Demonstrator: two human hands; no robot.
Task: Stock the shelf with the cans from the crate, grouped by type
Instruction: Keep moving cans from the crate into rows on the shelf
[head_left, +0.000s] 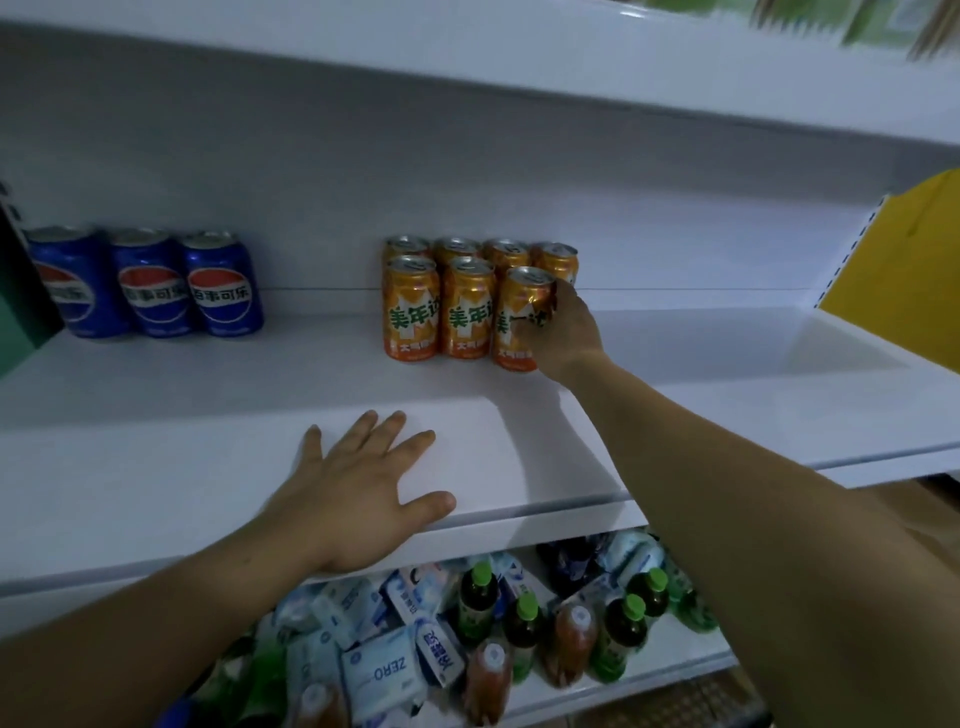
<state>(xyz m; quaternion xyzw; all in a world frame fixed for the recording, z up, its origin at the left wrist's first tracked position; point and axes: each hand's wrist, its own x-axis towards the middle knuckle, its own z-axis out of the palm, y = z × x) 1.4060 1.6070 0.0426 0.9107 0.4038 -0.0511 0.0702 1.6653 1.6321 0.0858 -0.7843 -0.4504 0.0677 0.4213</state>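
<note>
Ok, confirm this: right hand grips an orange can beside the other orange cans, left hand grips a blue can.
Wrong on the left hand: the head view shows it flat on the shelf, holding nothing. The right hand grips the orange can.

Lower tier (675, 667): a jumble of white-and-blue soft packets (384, 675), one marked ZERO. Mixed among them are dark bottles with green caps (478, 597) and amber bottles with white caps (574, 639), some leaning. Green box (21, 312) cut off at far left, yellow panel (904, 260) at right, blurred green packaging (883, 21) on the top tier, upper right.
</note>
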